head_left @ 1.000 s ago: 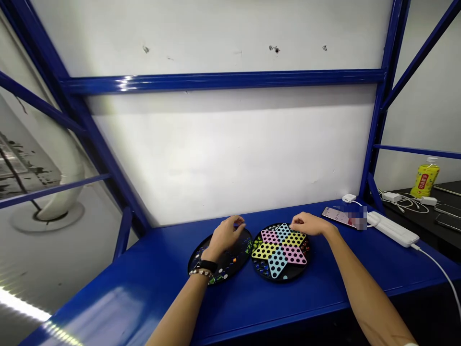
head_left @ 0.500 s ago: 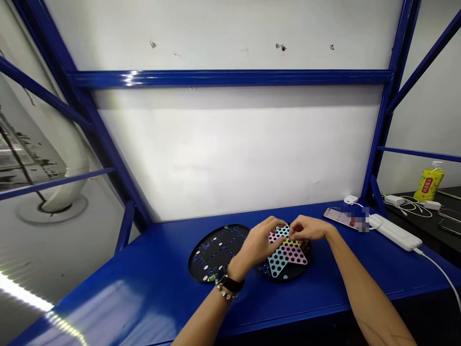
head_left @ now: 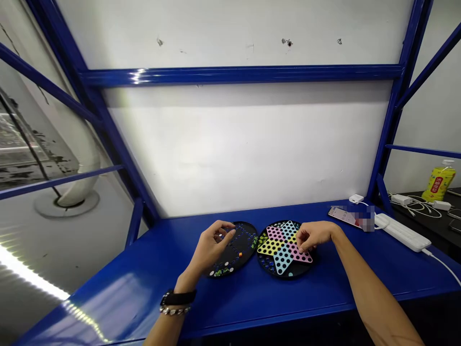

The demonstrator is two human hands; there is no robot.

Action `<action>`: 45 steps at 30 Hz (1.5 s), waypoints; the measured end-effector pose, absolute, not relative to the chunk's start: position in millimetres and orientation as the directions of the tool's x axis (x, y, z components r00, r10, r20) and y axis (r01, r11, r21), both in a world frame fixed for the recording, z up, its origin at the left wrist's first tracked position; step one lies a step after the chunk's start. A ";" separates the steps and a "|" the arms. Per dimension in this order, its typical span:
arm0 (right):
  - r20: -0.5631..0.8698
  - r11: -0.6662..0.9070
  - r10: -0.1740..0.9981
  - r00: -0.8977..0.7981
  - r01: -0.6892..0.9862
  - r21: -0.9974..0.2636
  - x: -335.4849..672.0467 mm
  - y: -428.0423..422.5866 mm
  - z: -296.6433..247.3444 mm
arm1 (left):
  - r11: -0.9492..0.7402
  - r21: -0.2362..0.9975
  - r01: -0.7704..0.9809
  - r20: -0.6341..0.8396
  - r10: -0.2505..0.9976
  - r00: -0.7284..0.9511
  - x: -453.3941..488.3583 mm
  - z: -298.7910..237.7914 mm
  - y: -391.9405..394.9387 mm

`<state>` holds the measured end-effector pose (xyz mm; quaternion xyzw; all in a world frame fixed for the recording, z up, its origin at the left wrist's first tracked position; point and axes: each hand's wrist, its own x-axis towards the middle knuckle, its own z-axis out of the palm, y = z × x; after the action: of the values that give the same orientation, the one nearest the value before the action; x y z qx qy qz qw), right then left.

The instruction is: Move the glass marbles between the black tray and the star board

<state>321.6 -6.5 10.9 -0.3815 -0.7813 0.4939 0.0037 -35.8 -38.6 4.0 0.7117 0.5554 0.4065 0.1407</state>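
Note:
My left hand (head_left: 212,246) is over the left part of a round black board (head_left: 248,229), its thumb and fingers apart and nothing visible between them. On that board lie a small orange piece (head_left: 240,254), white discs (head_left: 226,264) and green pieces (head_left: 226,271). Beside it is a second round black tray (head_left: 264,269) bearing a star-shaped Chinese checkers board (head_left: 284,254) in pink, yellow and light blue with dark holes. My right hand (head_left: 312,234) is closed over the star's right side, fingertips pinched together. Whatever they may hold is hidden.
Both boards rest on a blue table (head_left: 151,269). To the right lie a phone (head_left: 345,216), a white charger (head_left: 356,198) and a white power strip (head_left: 403,232) with cables. A yellow bottle (head_left: 438,182) stands on a black surface. Blue frame posts (head_left: 122,144) flank the white back panel.
My left hand has moved left, from the star board to over the other board. My right hand has shifted slightly toward the star's right side. The orange piece now shows. The view has shifted slightly.

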 end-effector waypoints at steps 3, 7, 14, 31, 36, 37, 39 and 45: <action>-0.415 0.197 0.598 -0.685 0.629 -0.752 321.4 -6.4 10.1 | -0.348 0.671 0.655 0.413 0.909 0.059 -34.8 5.1 -38.2; -0.419 0.179 0.620 -0.663 0.640 -0.747 324.0 -5.8 10.8 | -0.371 0.674 0.639 0.415 0.906 0.089 -33.1 6.1 -39.6; -0.385 0.132 0.653 -0.652 0.599 -0.790 328.6 -7.3 16.0 | -0.386 0.682 0.621 0.416 0.904 0.104 -34.4 8.7 -40.3; -0.470 0.087 0.652 -0.595 0.675 -0.733 331.6 -18.7 18.9 | -0.322 0.688 0.650 0.368 0.927 0.070 -50.2 0.5 -33.9; -0.473 0.102 0.623 -0.623 0.664 -0.740 330.8 -16.4 15.3 | -0.302 0.682 0.666 0.336 0.938 0.083 -49.9 1.8 -34.5; -0.446 0.118 0.657 -0.608 0.667 -0.735 332.3 -15.1 14.5 | -0.294 0.679 0.673 0.318 0.944 0.091 -51.2 3.2 -35.2; -0.405 0.137 0.732 -0.548 0.701 -0.700 335.6 -12.6 13.2 | -0.283 0.667 0.689 0.263 0.955 0.138 -55.6 7.2 -37.6; -0.514 0.084 0.706 -0.488 0.778 -0.623 334.2 -12.4 12.2 | -0.204 0.583 0.787 -0.119 0.936 0.332 -70.7 13.4 -46.5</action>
<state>334.2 -12.4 12.2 -0.5045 -0.7350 0.4512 -0.0399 -70.7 -46.5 13.4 0.7649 0.5629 0.1312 0.2843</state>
